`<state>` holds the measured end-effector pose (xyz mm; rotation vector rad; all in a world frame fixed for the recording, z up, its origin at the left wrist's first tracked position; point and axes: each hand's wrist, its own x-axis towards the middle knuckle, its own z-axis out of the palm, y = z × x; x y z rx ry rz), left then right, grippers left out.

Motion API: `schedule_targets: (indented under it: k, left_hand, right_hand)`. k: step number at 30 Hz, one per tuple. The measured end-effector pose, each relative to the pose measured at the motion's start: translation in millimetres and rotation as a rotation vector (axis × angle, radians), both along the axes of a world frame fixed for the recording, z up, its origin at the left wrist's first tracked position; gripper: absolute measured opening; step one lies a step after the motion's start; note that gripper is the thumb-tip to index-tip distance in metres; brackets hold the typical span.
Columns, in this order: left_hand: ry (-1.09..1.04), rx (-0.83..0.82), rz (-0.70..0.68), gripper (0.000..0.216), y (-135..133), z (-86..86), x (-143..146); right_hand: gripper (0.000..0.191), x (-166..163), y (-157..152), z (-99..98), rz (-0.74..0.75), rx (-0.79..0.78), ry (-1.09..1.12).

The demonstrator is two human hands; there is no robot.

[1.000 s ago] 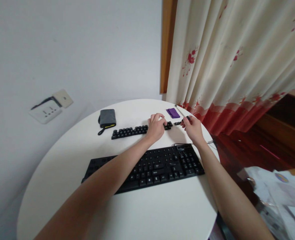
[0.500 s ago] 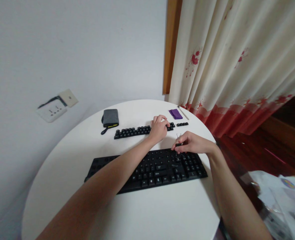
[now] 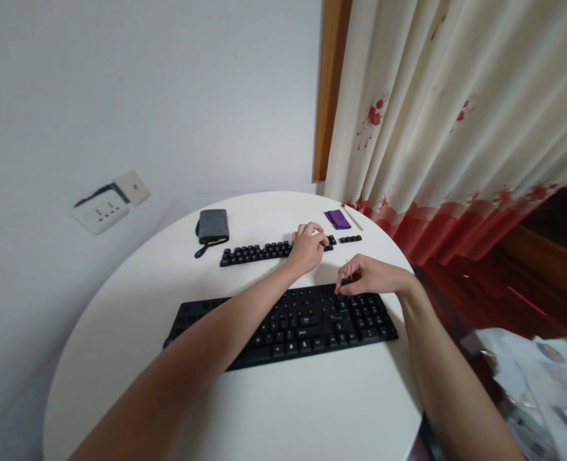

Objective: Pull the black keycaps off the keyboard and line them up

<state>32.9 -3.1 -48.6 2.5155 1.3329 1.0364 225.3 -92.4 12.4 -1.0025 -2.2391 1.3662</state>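
A black keyboard (image 3: 307, 332), with some keycaps off its upper rows, lies across the white table. My right hand (image 3: 367, 275) is closed just above its right part, pinching a wire keycap puller (image 3: 345, 282). The puller's dark body shows between the fingers, with a thin wire tip above; its lower end is hard to make out. Beyond the keyboard stretches a row of loose black keycaps (image 3: 255, 253). My left hand (image 3: 307, 248) is over the right part of that row, fingers curled down with the tips at the keycaps. What those fingertips hold is hidden.
A grey pouch (image 3: 213, 225) with a strap lies at the back left of the round table (image 3: 134, 307). At the back right are a purple cloth (image 3: 338, 219), a thin stick-like tool (image 3: 353, 218) and a short separate keycap row (image 3: 350, 239). A curtain (image 3: 408, 128) hangs behind.
My right hand has shifted slightly right, and the puller's wire loops above its fingers show less now. My left hand has moved only slightly right over the keycap row.
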Motion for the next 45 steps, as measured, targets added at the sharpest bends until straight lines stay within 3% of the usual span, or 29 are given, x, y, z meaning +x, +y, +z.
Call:
schedule_targets:
  k: [6, 17, 22, 25, 29, 33, 36, 41, 45]
  left_hand:
    - [0.008, -0.002, -0.029, 0.031, 0, 0.1, 0]
    - [0.005, 0.000, -0.096, 0.036, 1, -1.2, 1]
    - [-0.094, -0.031, -0.172, 0.034, 5, 1.1, 3]
    - [-0.136, -0.031, -0.270, 0.025, 5, 1.6, 4]
    - [-0.060, -0.046, -0.414, 0.021, 6, -1.8, 5]
    - [-0.017, -0.047, -0.434, 0.011, 8, -3.6, 5]
    - [-0.061, -0.026, -0.428, 0.013, 8, -1.8, 5]
    - [-0.115, -0.030, -0.415, 0.022, 5, 1.3, 6]
    - [-0.114, 0.000, -0.403, 0.028, 2, 2.5, 6]
  right_hand:
    - [0.018, -6, -6, 2.0, 0.091, -0.029, -0.047]
    - [0.041, -3, 19, -20.1, -0.230, 0.064, 0.053]
    - [0.038, 2, 39, -29.2, -0.634, 0.375, 0.197]
    - [0.035, 5, 47, -34.7, -0.815, 0.473, 0.241]
    - [0.033, 4, 49, -39.7, -0.800, 0.518, 0.254]
    - [0.033, -1, 49, -42.1, -0.799, 0.537, 0.228]
    - [0.035, -5, 50, -44.1, -0.877, 0.509, 0.264]
    - [0.037, -9, 52, -48.5, -0.880, 0.227, 0.370]
    - [0.033, -10, 52, -52.8, -0.850, 0.212, 0.355]
